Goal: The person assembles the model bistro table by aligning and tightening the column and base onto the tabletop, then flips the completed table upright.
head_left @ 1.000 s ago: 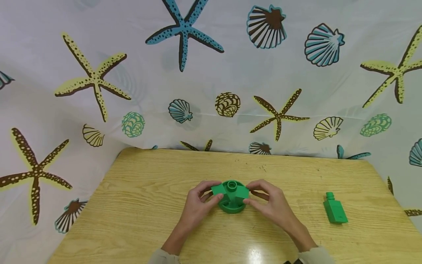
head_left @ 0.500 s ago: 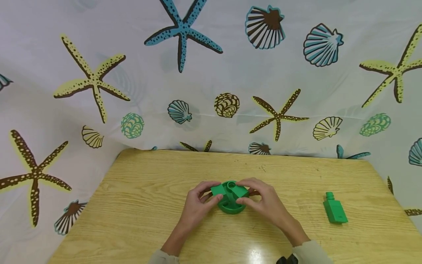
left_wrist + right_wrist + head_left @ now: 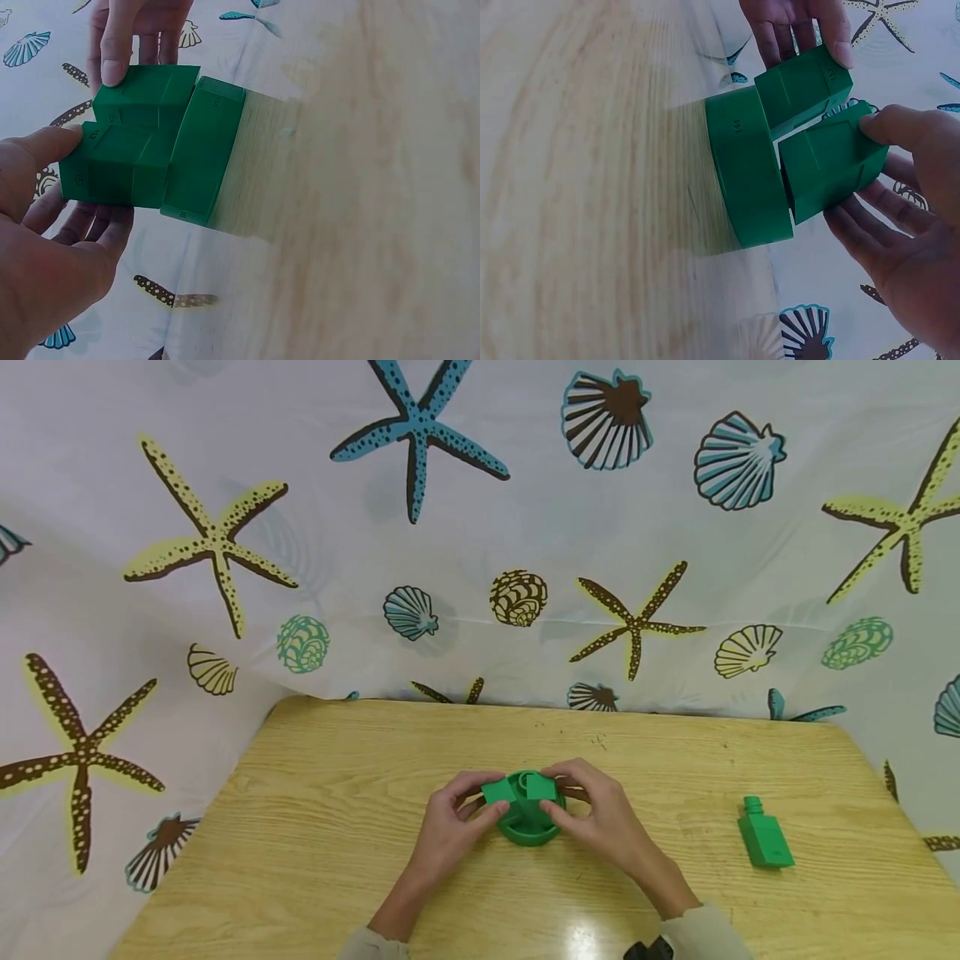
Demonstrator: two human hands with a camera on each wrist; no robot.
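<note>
On the table is a green round base (image 3: pixel 528 838), its outer wall (image 3: pixel 204 150) plain in the left wrist view. My left hand (image 3: pixel 447 828) pinches an angular green block (image 3: pixel 497 792) at the base's left side. Thumb and fingers of my right hand (image 3: pixel 600 817) grip a second green block (image 3: pixel 541 788), also seen as a tilted block (image 3: pixel 832 161) in the right wrist view. This second block stands over the base's right half and partly covers the central tube. A narrow gap separates the two blocks. Whether the right block sits in the base, I cannot tell.
A green bottle-shaped piece (image 3: pixel 765 839) with a ridged neck lies to the right on the wooden table (image 3: pixel 337 793). Behind and at the sides hangs a white cloth (image 3: pixel 480 543) printed with starfish and shells. A dark object (image 3: pixel 648 950) shows beside the right sleeve.
My right hand has moved left toward the base's middle, and its block has shifted and turned so that it partly hides the central tube. My left hand has stayed in place.
</note>
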